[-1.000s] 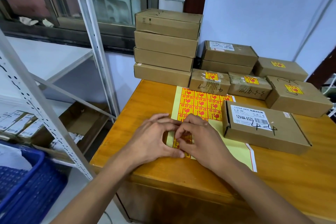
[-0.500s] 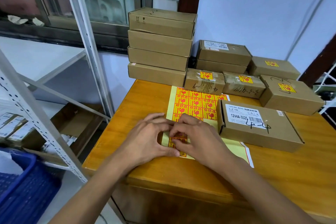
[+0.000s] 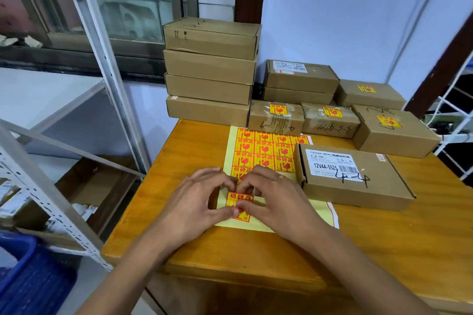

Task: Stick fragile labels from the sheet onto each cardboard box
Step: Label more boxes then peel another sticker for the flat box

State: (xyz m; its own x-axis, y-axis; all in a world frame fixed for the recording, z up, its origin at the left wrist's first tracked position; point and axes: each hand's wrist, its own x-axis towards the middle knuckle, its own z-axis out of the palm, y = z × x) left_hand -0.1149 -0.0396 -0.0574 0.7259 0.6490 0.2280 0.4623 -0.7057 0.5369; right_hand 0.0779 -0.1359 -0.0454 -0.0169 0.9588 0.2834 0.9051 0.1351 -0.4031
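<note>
A yellow sheet (image 3: 263,146) of red-and-yellow fragile labels lies on the wooden table (image 3: 184,151). My left hand (image 3: 194,202) and my right hand (image 3: 276,197) rest on the sheet's near end, fingertips pinching one fragile label (image 3: 239,199) between them. A cardboard box (image 3: 358,186) with a white barcode sticker and no fragile label sits on the sheet's right side. Behind it, several boxes carry fragile labels, such as a taped box (image 3: 275,117) and a box (image 3: 394,130) at far right.
A stack of plain boxes (image 3: 210,69) stands at the table's back left, and two more boxes (image 3: 299,82) behind the labelled ones. A white metal shelf rack (image 3: 84,41) is on the left, with a blue basket (image 3: 28,276) at lower left.
Both hands stay on the same label at the sheet's near end; my fingertips have shifted slightly on it. The view has drifted a little.
</note>
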